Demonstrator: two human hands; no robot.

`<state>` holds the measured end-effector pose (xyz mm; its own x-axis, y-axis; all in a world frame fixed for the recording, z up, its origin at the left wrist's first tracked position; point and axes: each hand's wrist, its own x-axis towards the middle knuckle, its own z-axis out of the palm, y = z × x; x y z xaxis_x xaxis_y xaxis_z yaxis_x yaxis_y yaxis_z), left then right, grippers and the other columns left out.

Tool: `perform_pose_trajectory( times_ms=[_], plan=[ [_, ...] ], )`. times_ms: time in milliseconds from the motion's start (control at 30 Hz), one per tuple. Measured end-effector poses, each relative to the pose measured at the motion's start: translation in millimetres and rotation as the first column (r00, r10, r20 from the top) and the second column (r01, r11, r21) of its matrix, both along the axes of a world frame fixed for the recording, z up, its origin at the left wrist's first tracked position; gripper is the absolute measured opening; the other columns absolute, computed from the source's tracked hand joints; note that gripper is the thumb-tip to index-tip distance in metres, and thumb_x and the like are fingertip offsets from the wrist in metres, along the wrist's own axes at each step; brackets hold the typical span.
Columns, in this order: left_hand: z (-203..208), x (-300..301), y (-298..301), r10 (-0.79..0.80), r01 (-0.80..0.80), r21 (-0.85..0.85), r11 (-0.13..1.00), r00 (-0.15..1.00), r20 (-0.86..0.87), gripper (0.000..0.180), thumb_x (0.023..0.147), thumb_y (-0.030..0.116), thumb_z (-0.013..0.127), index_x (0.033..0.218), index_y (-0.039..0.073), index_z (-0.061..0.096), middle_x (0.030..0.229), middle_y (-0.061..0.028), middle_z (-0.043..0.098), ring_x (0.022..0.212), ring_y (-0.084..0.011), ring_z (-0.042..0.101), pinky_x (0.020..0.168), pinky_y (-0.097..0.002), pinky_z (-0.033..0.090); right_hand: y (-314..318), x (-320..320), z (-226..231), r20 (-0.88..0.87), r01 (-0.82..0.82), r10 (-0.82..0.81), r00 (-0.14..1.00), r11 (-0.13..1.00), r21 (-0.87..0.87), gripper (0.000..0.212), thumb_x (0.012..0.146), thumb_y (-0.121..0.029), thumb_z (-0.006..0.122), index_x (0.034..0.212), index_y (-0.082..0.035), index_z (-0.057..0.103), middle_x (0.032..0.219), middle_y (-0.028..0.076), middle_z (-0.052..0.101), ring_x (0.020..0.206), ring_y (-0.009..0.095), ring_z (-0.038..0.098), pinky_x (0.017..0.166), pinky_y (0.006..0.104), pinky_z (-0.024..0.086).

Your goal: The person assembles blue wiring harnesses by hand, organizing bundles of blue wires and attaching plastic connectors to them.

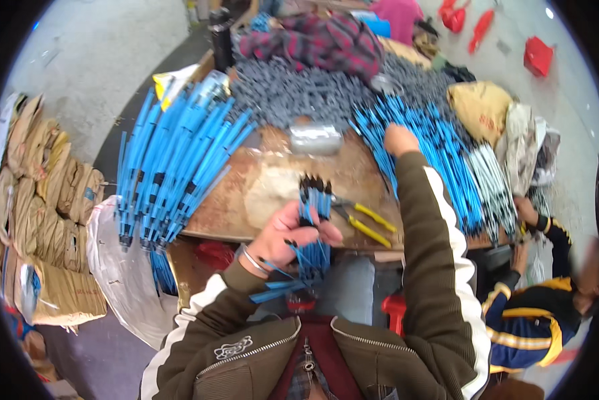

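My left hand [287,235] is closed around a bundle of thin blue sticks [315,257] with black tips, held upright at the table's near edge. A few loose blue sticks poke out sideways beneath that hand. My right arm stretches forward, and my right hand [401,139] is on the pile of blue sticks with black fittings [439,163] at the right. Its fingers look curled in among the sticks, but what they pinch is hidden. Pliers with yellow handles [371,225] lie just right of the held bundle, jaws partly behind it.
Large blue bundles [173,167] lean at the table's left. Grey small parts [293,90] are heaped at the back, under a plaid cloth [316,43]. A clear packet [316,140] lies mid-table. White sticks [491,187] end the right pile. A co-worker [533,313] sits at the right.
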<state>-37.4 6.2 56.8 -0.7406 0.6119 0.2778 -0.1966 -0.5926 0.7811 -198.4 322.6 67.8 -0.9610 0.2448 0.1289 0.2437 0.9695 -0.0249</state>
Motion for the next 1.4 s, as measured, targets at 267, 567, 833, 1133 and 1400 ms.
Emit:
perform_pose_trajectory(
  times_ms=[267,567,833,1133,1400],
  plan=[
    [-15,-8,-10,-0.018,0.011,0.033,0.999,0.975,0.219,0.021,0.088,0.016,0.056,0.105,0.005,0.052,0.088,-0.0126,0.063,0.088,-0.0274,0.063,0.080,-0.0410,0.050,-1,21,8,-0.053,-0.287,0.284,0.957,0.957,-0.047,0.014,0.073,-0.009,0.058,0.086,-0.003,0.060,0.084,0.021,0.063,0.082,0.038,0.060,0.071,0.0461,0.048],
    [-15,-32,-13,0.022,-0.074,0.128,0.989,0.931,0.364,0.022,0.088,0.019,0.057,0.105,0.005,0.053,0.087,-0.0124,0.064,0.086,-0.0256,0.063,0.077,-0.0384,0.050,-70,101,137,-0.791,-0.619,0.362,0.493,0.785,-0.027,0.019,0.081,-0.008,0.061,0.099,-0.002,0.060,0.079,0.015,0.064,0.064,0.024,0.061,0.060,0.0315,0.048],
    [-15,-27,-10,-0.031,-0.036,0.219,0.975,0.955,0.296,0.018,0.088,0.018,0.057,0.101,0.006,0.053,0.086,-0.0130,0.064,0.084,-0.0277,0.063,0.076,-0.0413,0.051,-139,186,80,-0.469,-0.875,0.744,0.475,0.456,-0.163,0.022,0.077,-0.005,0.064,0.098,-0.002,0.061,0.073,0.014,0.059,0.065,0.031,0.059,0.057,0.0346,0.047],
    [-18,-21,-5,-0.043,-0.100,0.308,0.946,0.903,0.427,0.016,0.087,0.016,0.057,0.100,0.008,0.052,0.080,-0.0117,0.061,0.078,-0.0280,0.062,0.069,-0.0415,0.053,-144,204,54,-0.607,-0.841,0.585,0.539,0.416,-0.346,0.017,0.077,-0.004,0.063,0.093,0.000,0.061,0.079,0.016,0.061,0.070,0.030,0.061,0.059,0.0338,0.048],
    [-14,-29,9,-0.106,0.009,0.315,0.949,0.950,0.292,0.023,0.081,0.007,0.059,0.102,0.007,0.051,0.086,-0.0145,0.062,0.073,-0.0248,0.061,0.062,-0.0359,0.052,-147,199,20,-0.606,-0.747,0.469,0.643,0.561,-0.357,0.015,0.080,-0.004,0.062,0.094,0.001,0.060,0.080,0.014,0.062,0.069,0.027,0.061,0.061,0.0313,0.048]
  ],
)
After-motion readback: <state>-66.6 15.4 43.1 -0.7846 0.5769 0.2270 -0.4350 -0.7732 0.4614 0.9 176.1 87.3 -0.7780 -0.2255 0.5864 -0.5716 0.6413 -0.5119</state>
